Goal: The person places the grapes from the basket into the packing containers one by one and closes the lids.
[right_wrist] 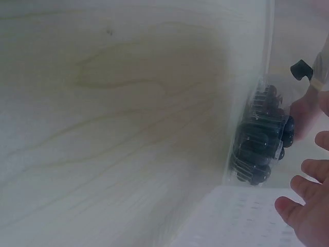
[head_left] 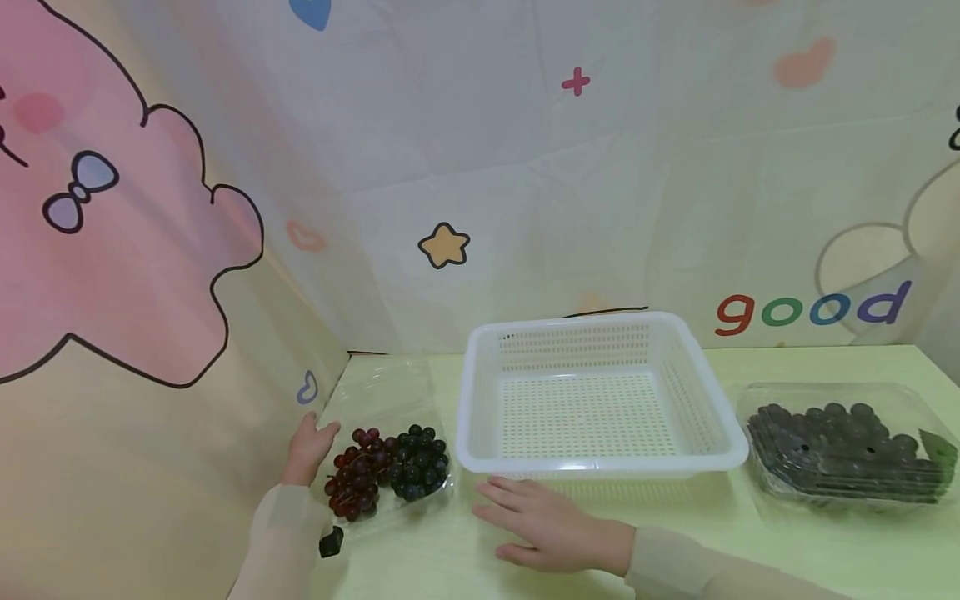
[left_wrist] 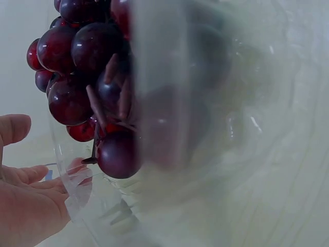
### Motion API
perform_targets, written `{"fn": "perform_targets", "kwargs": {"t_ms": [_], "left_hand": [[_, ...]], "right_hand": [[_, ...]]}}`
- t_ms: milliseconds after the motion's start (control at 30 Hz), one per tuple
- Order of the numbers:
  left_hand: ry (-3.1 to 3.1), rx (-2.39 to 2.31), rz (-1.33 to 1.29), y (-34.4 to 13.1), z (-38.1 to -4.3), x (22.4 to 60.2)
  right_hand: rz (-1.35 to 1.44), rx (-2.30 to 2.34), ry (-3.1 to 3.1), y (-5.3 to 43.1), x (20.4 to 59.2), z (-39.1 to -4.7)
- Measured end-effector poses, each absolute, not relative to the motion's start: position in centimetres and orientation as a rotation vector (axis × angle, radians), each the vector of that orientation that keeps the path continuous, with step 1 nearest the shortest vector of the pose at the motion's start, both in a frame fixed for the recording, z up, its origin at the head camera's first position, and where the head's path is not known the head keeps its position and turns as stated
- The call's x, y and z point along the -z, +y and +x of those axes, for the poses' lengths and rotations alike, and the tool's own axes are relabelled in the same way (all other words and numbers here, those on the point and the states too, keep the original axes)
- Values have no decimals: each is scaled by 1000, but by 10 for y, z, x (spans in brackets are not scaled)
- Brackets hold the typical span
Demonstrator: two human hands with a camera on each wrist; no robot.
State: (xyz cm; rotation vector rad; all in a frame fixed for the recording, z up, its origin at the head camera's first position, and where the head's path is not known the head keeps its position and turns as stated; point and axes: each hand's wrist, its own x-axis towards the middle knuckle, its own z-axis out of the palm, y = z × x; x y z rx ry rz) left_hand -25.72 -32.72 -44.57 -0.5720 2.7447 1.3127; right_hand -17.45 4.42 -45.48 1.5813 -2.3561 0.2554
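A clear plastic box (head_left: 390, 521) at the left of the table holds a bunch of red grapes (head_left: 356, 487) beside a bunch of dark grapes (head_left: 417, 463). Its transparent lid (head_left: 382, 385) stands raised at the back. My left hand (head_left: 306, 448) is at the box's left side, thumb apart from the fingers. In the left wrist view, some fingertips show through the clear plastic, close to the red grapes (left_wrist: 69, 100). My right hand (head_left: 551, 525) is over the table just in front of the white basket (head_left: 588, 464), fingers extended and spread, holding nothing.
The perforated white basket stands mid-table near the back wall. To its right sits a lidded clear box (head_left: 847, 492) of dark grapes with a green leaf (head_left: 937, 450). A black wrist-worn piece (head_left: 331, 542) is by my left sleeve. A printed cloth wall (head_left: 487, 167) encloses the table.
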Motion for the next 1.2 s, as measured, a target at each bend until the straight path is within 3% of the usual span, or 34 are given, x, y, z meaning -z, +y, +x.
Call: {"fn": "perform_targets", "kwargs": {"t_ms": [1200], "left_hand": [[2895,-1284,-649,-332,-258,450]], "right_hand": [[1498,-211,-2469,-11,474,-197]]}}
